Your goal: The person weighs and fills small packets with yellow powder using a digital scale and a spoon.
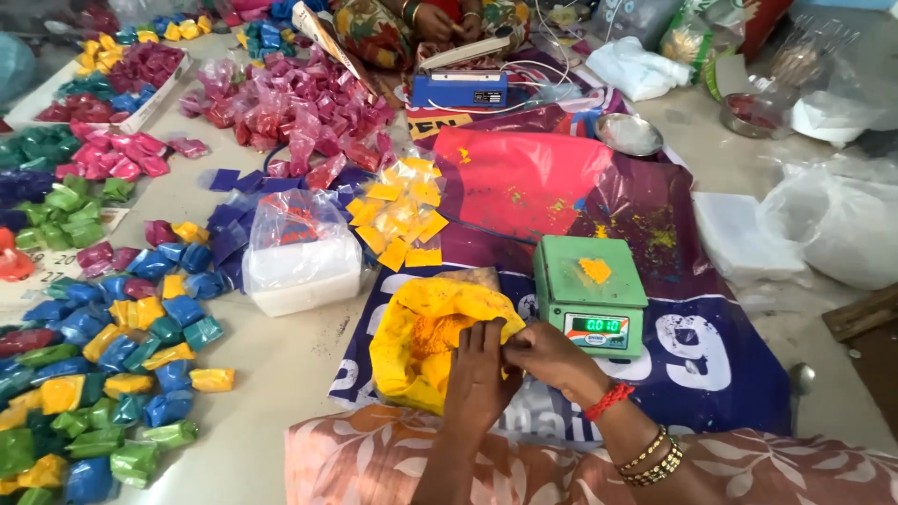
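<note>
Seen from above, a person's two hands meet at about 6 o'clock in the view, low and centre. The left hand [479,374] lies on the rim of a large yellow bag of orange powder [421,346], its fingers held straight and close together, pressing on the plastic edge. The right hand [547,360] touches the left at its 3 o'clock side, fingers curled and pinched together on the same bag edge; a red thread and bangles circle that wrist. The bag sits open on a blue printed sheet [711,374], just at 9 o'clock of a small green weighing scale [589,295], which has a little heap of orange powder on its pan and a lit display. At 12 o'clock of the bag lies a cluster of small yellow packets [402,215], and at 10 o'clock a clear bag of white powder [301,252]. Far to 9 o'clock, many small blue, green and yellow packets [112,374] cover the table. Toward 12 o'clock, well apart, is a heap of pink packets [290,112], and beyond it a blue heat sealer [458,89] with another person's hands [449,21] near it. A steel bowl [629,134] rests at 1 o'clock.
</note>
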